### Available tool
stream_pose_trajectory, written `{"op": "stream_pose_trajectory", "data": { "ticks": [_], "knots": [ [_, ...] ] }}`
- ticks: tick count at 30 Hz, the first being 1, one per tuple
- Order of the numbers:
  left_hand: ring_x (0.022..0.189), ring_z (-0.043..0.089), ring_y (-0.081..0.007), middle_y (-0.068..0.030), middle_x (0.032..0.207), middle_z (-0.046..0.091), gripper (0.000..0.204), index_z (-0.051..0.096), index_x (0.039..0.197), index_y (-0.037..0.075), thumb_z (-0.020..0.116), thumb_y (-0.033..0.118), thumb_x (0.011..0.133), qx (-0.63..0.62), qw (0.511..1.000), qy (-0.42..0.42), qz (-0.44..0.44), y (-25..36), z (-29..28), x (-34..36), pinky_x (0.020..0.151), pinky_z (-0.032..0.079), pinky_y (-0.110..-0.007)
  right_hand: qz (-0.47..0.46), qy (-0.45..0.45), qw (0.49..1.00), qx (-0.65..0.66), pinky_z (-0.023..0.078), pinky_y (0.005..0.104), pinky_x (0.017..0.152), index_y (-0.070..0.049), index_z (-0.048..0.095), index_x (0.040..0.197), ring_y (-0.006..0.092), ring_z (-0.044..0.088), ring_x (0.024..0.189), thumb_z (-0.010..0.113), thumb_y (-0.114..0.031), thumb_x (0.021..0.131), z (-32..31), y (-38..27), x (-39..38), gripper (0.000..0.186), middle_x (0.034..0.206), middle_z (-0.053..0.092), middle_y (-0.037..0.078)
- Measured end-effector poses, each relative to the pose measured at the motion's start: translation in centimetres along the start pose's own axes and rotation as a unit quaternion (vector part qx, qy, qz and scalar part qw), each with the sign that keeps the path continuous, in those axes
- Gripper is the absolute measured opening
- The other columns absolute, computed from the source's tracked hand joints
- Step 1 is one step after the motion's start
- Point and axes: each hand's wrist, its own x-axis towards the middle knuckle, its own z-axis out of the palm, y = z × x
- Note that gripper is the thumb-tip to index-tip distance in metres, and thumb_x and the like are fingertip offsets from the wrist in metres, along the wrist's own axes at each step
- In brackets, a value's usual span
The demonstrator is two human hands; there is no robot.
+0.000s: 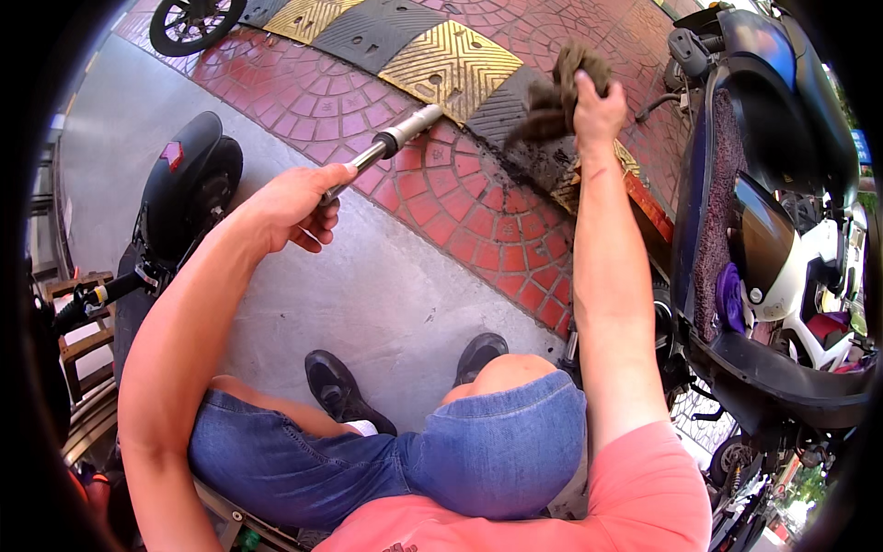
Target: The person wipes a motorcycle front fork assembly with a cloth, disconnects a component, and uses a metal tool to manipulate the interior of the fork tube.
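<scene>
My left hand (303,204) is closed round the lower end of a shiny metal tube with a black collar and a grey upper part, which looks like a motorcycle fork leg (411,131). The tube slants up and to the right, off the ground. Stretched out at the far right, my right hand (600,109) grips a dirty brown rag (581,64). Part of the rag hangs to the left of the hand and is blurred. Rag and tube are apart.
A yellow and black speed ramp (451,66) crosses the red paving (432,198). On the right stands a dark scooter (782,101), close to my right arm. A black wheel with mudguard (189,189) is at the left, another wheel (189,26) at the far left.
</scene>
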Motion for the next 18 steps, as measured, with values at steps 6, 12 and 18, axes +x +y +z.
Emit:
{"op": "stream_pose_trajectory", "data": {
  "ticks": [6,12,18],
  "knots": [
    [0.057,0.058,-0.021,-0.0028,0.067,0.054,0.052,0.051,0.078,0.013,0.063,0.058,0.101,-0.031,0.999,0.026,0.004,0.3,-0.6,-0.3,0.059,0.051,-0.043,-0.045,-0.088,0.979,0.176,0.058,0.0283,0.084,0.002,0.068,0.121,0.0131,0.07,0.094,0.078,-0.01,0.099,-5.2,-8.6,4.2,0.027,0.113,0.074,0.006],
    [0.053,0.055,-0.0204,-0.0021,0.063,0.052,0.056,0.049,0.074,0.015,0.07,0.062,0.096,-0.029,0.999,0.03,0.01,-0.3,-0.2,0.5,0.06,0.05,-0.04,0.062,-0.06,0.996,0.022,0.055,0.0328,0.086,0.001,0.068,0.109,0.0141,0.066,0.092,0.082,-0.019,0.092,-16.4,-8.2,-13.3,0.029,0.101,0.075,0.008],
    [0.055,0.056,-0.0227,-0.0042,0.064,0.051,0.059,0.048,0.074,0.013,0.074,0.063,0.093,-0.028,0.999,0.035,0.005,-0.1,-0.1,0.5,0.062,0.051,-0.042,0.192,-0.121,0.949,-0.217,0.055,0.0443,0.072,-0.001,0.062,0.099,0.0368,0.07,0.077,0.085,-0.024,0.085,-23.7,-4.3,-31.0,0.036,0.084,0.07,0.021]
  ]
}}
